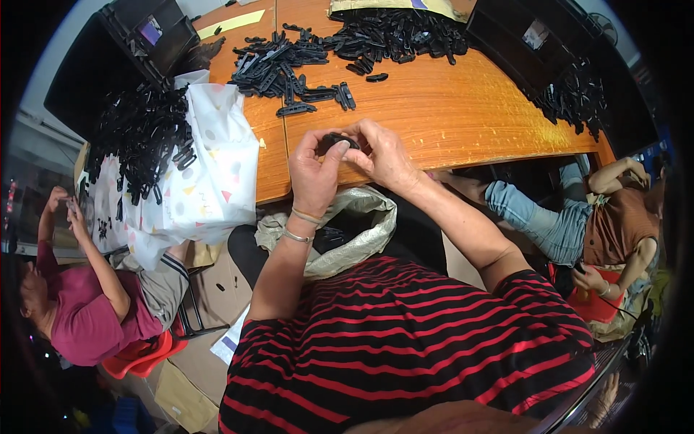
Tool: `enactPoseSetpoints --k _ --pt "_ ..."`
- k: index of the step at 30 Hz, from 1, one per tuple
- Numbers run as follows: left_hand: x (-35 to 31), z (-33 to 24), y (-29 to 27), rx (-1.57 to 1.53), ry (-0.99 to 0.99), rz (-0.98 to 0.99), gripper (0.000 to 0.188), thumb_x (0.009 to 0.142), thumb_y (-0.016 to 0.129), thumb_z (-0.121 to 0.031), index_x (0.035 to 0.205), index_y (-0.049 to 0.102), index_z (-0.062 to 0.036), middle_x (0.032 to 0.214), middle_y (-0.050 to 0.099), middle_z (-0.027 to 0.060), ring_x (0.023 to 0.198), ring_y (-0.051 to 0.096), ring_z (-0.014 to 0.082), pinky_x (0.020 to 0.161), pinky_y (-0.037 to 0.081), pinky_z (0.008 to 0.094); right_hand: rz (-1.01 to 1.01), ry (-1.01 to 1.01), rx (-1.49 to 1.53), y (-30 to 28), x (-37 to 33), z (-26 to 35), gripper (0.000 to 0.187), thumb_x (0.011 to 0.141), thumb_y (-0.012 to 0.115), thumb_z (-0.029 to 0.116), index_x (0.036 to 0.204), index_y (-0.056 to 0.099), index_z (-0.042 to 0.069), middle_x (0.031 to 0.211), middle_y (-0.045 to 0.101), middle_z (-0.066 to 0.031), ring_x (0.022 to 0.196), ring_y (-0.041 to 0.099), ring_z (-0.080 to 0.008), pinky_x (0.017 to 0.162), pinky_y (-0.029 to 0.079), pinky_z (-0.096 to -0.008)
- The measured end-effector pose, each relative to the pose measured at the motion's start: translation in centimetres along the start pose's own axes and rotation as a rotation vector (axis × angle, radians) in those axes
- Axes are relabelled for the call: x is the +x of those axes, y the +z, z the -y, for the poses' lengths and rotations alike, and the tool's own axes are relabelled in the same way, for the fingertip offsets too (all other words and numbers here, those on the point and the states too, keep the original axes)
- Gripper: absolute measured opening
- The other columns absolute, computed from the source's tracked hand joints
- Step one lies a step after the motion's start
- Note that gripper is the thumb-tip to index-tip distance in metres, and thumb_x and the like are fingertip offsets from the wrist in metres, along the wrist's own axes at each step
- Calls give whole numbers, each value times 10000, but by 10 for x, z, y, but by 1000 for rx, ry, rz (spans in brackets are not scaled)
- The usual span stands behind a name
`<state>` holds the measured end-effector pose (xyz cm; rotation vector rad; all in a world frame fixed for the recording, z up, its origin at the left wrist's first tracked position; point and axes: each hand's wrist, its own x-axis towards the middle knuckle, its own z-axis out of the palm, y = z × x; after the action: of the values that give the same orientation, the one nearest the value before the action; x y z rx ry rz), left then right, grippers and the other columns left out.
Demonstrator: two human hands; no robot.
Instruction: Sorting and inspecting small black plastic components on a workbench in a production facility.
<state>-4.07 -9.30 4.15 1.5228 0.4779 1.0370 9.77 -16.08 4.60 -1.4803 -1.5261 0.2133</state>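
Over the near edge of the wooden table, my left hand (314, 173) pinches a small dark plastic piece (337, 139) between thumb and fingers. My right hand (384, 156) closes on the same piece from the other side; its fingertips partly hide it, so its exact kind cannot be made out. Farther off lies a heap of long, narrow black plastic parts (278, 65). Beside it, to the right, is a heap of black oval plastic parts (396, 35), with a single oval part (377, 77) lying apart in front.
An open woven sack (379, 220) rests in my lap, with dark parts inside. At left, black loops (141, 137) lie on a patterned white cloth (217, 166); a person (94, 311) sits there. Another person (614, 224) sits at right near a tipped black bin (538, 43).
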Motion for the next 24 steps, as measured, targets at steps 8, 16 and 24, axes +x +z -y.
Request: enactPoseSetpoints --k 8,16,24 --pt "-11 -3 -2 -167 -138 34 194 845 653 -36 1019 585 18 987 613 64 799 611 102 755 495 221 2 54 -9 13 -5 -2 302 764 732 155 974 570 12 741 593 -127 662 602 -274 589 479 -355" --pt "-20 -4 -40 223 -124 203 191 786 720 -59 933 629 22 924 559 48 732 606 115 660 504 224 301 105 -148 17 -38 5 308 717 763 254 798 594 9 677 561 -171 665 572 -384 581 446 -426" --pt "63 35 -67 1031 293 -34 313 750 698 -35 1050 611 -27 968 593 105 937 572 266 819 467 333 489 -89 -194 14 -43 -12 303 690 764 284 847 653 49 765 640 -149 751 625 -367 625 491 -427"
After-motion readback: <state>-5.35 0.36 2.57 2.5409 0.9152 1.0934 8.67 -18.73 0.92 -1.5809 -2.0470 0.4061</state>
